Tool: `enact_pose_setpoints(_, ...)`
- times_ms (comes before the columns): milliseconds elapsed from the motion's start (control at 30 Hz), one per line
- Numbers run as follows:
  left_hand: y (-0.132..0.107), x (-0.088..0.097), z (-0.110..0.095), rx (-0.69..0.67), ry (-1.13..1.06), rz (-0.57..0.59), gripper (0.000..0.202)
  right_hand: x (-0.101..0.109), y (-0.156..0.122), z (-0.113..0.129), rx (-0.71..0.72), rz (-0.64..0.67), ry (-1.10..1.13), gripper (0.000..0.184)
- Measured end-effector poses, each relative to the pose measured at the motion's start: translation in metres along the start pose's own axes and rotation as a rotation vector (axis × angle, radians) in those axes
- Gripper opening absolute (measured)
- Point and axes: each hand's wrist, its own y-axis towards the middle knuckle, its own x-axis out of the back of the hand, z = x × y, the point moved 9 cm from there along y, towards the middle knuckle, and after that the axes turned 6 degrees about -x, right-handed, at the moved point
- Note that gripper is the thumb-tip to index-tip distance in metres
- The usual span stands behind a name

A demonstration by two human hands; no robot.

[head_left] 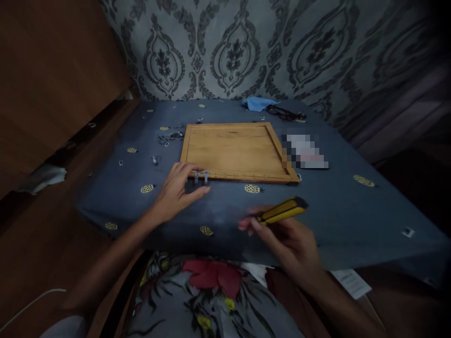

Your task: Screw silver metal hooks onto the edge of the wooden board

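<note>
A shallow wooden tray-like frame (236, 150) lies flat on a blue patterned cloth. My left hand (176, 190) rests at the frame's near left corner, fingers spread, fingertips touching small metal clips (201, 176) on its front edge. My right hand (285, 239) hovers lower right of the frame, closed around a yellow and black screwdriver (282, 211) whose handle points up to the right.
Small metal hardware (171, 137) lies scattered left of the frame. A blue cloth (259, 103) and dark glasses (285, 112) sit at the far edge. A blurred-out item (306, 151) lies right of the frame. A wooden cabinet (52, 80) stands on the left.
</note>
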Motion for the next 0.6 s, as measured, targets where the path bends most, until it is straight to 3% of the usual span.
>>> enact_pose_setpoints(100, 0.014, -0.008, 0.033, 0.001, 0.096, 0.075, 0.048, 0.016, 0.018, -0.002, -0.028, -0.092, 0.053, 0.014)
enact_pose_setpoints(200, 0.024, -0.021, 0.048, -0.02, 0.151, 0.172, 0.051, 0.022, 0.038, 0.0, -0.002, -0.129, 0.026, 0.013)
enact_pose_setpoints(400, 0.031, -0.037, 0.048, -0.076, 0.228, 0.296, 0.053, 0.016, 0.073, -0.012, -0.01, -0.063, -0.114, 0.01)
enact_pose_setpoints(600, 0.029, -0.038, 0.041, -0.131, 0.246, 0.279, 0.051, -0.006, 0.085, -0.033, -0.018, 0.087, -0.156, 0.015)
